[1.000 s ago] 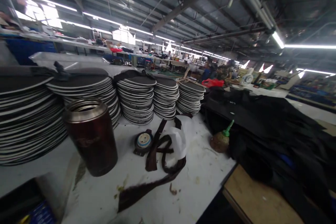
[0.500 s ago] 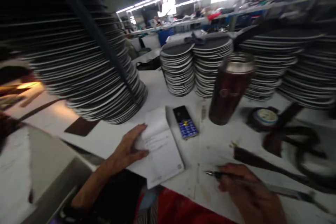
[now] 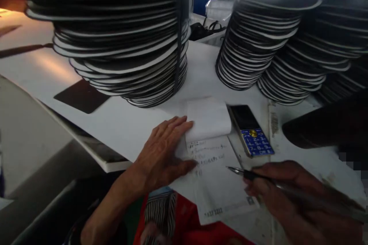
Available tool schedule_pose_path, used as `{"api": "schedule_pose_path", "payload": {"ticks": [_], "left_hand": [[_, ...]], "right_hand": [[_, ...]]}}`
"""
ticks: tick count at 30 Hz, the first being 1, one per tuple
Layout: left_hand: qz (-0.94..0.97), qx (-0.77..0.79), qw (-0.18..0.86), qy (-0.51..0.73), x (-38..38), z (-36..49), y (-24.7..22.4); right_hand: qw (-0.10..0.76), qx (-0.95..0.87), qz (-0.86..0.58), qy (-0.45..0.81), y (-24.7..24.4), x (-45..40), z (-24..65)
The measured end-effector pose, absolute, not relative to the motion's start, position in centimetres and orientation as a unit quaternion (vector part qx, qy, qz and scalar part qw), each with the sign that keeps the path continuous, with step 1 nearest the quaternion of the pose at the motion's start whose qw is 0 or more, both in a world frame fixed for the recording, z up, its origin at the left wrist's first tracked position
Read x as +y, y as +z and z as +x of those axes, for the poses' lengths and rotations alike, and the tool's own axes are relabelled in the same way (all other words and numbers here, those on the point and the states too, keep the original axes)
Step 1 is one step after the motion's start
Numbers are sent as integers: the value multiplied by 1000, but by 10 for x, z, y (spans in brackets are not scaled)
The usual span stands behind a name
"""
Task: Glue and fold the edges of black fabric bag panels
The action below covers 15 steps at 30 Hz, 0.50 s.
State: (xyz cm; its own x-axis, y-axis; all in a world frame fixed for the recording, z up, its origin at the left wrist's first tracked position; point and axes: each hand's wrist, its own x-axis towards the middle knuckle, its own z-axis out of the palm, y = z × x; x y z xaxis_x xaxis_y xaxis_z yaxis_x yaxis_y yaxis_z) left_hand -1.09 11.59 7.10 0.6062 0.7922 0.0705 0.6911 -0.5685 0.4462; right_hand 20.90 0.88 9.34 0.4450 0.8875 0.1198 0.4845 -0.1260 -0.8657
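Note:
A small notepad with handwriting lies at the table's front edge, its upper sheet folded back. My left hand rests along the pad's left side with thumb and fingers spread, touching the paper. In my right hand is a pen, pinched between thumb and fingers. Its tip hovers over or meets the right part of the written page; I cannot tell whether it touches. Just beyond the pad's right edge lies a keypad phone with blue keys and a gold centre button.
A tall strapped stack of dark, white-edged pieces rises at the left. More stacks stand at the back right. A dark tumbler is beyond my right hand. A brown flat piece lies at the left on the white table.
My right hand has brought the pen leftward from the bare table to the notepad. The left hand stays on the pad. The head view has tilted down and turned left.

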Motion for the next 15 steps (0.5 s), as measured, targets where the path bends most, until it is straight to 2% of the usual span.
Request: {"api": "schedule_pose_path", "payload": {"ticks": [3,7,11,15], "left_hand": [[879,422,181,130,116,-12,66],[887,410,166,130,116,-12,62],[888,412,159,130,117,-12,62],[888,412,155,132,117,-11,62]], "right_hand": [[436,-539,-672,261,90,27,187],[392,-598,-655,245,75,28,183],[414,-564,-685,204,68,17,184],[414,-581,-667,215,69,14,183]]}}
